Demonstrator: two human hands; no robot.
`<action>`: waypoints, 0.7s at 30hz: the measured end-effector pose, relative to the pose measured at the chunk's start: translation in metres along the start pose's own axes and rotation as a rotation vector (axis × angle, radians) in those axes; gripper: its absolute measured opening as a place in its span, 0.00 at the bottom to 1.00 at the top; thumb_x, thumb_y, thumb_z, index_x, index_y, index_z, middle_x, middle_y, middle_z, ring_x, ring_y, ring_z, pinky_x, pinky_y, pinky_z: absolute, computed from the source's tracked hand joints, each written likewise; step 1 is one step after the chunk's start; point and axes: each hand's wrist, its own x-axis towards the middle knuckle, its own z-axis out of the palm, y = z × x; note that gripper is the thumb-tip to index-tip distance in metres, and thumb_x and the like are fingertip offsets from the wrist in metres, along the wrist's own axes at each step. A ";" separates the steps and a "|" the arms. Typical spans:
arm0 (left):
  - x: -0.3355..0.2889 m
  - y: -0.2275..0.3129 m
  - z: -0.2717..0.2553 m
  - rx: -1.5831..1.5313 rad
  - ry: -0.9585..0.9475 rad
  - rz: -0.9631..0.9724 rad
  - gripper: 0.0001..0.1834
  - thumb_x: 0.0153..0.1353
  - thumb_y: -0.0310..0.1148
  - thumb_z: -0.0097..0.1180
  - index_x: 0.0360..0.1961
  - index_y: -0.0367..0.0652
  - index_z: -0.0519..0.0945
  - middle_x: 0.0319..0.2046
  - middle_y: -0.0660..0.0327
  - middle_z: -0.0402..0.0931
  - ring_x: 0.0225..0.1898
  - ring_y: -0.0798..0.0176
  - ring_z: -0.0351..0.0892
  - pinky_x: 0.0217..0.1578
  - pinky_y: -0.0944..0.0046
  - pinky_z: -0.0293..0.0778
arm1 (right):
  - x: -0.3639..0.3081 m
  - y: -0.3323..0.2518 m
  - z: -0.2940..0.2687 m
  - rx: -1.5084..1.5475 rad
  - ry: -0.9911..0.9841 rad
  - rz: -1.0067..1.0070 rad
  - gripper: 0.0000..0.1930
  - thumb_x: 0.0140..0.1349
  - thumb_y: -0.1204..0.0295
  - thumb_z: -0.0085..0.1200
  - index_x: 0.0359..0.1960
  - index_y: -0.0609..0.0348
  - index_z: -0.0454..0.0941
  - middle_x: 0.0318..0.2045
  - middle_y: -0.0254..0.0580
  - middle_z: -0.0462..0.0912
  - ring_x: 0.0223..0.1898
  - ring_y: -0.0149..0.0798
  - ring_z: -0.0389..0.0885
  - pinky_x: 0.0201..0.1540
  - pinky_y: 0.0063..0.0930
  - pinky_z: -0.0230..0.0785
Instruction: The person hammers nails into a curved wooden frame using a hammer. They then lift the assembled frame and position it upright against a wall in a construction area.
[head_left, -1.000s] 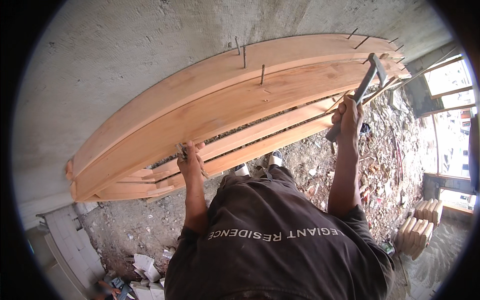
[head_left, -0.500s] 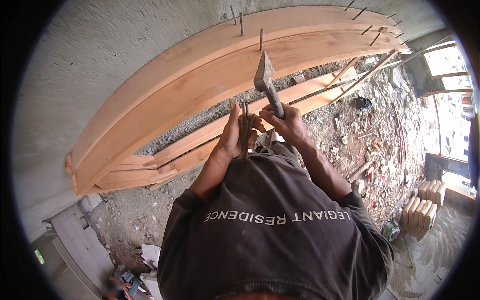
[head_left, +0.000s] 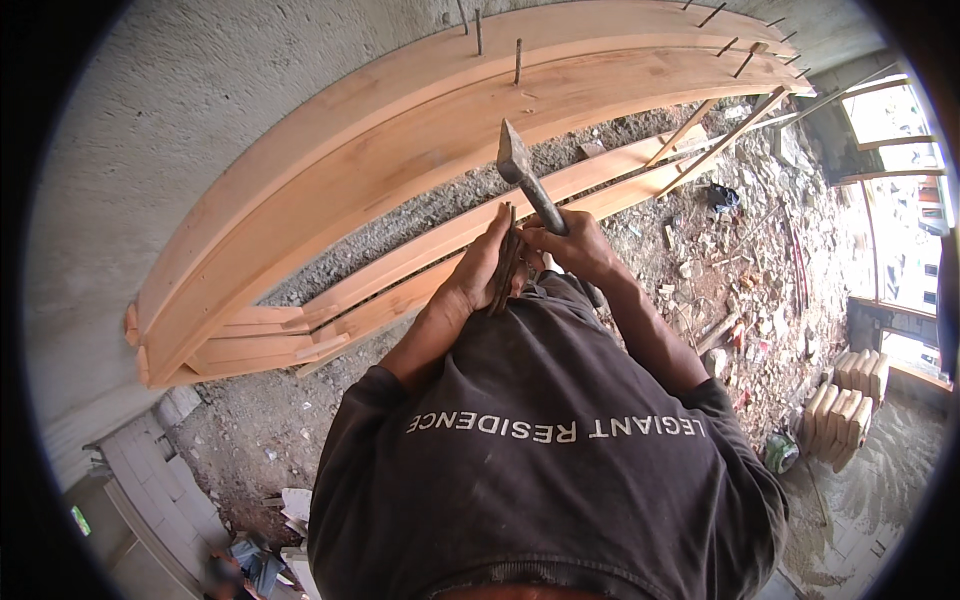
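Note:
My left hand is closed around a small bundle of thin, dark steel rods, held upright close to my chest. Gripped in my right hand is a hammer with a worn metal head, which points up and away from me. The fingers of that hand come close to the rods; whether they touch them is hidden. Beyond both hands runs a long wooden beam beside the rough wall. Similar rods, such as a steel rod, stick up from the timber.
Lower boards run alongside the beam, with slanted wooden braces at the right. Rubble covers the ground to my right. Stacked sacks stand at the lower right, near window openings. Another person is at the lower left.
The bundle of rods has tilted and moved slightly right, closer to my right hand. The hammer head has dipped a little and shifted left. The beam sits slightly higher in view.

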 end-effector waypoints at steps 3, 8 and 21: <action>0.002 -0.009 -0.010 0.063 0.102 0.041 0.25 0.63 0.54 0.40 0.36 0.40 0.73 0.19 0.58 0.74 0.11 0.71 0.69 0.10 0.72 0.67 | -0.006 -0.009 -0.006 -0.019 0.029 0.028 0.11 0.55 0.66 0.56 0.32 0.64 0.78 0.18 0.31 0.75 0.21 0.23 0.70 0.23 0.20 0.63; 0.002 -0.011 -0.017 0.201 0.320 0.211 0.19 0.64 0.48 0.45 0.26 0.42 0.71 0.19 0.57 0.74 0.12 0.71 0.69 0.12 0.72 0.67 | -0.015 -0.028 -0.022 0.141 0.209 0.015 0.09 0.54 0.69 0.57 0.30 0.62 0.76 0.16 0.28 0.71 0.16 0.22 0.67 0.17 0.19 0.59; 0.015 0.087 0.016 0.631 0.598 0.666 0.12 0.57 0.38 0.57 0.26 0.39 0.77 0.14 0.65 0.70 0.10 0.78 0.61 0.09 0.76 0.55 | 0.047 -0.081 -0.083 0.103 0.585 -0.267 0.12 0.55 0.65 0.57 0.33 0.62 0.78 0.14 0.26 0.69 0.14 0.20 0.63 0.17 0.18 0.55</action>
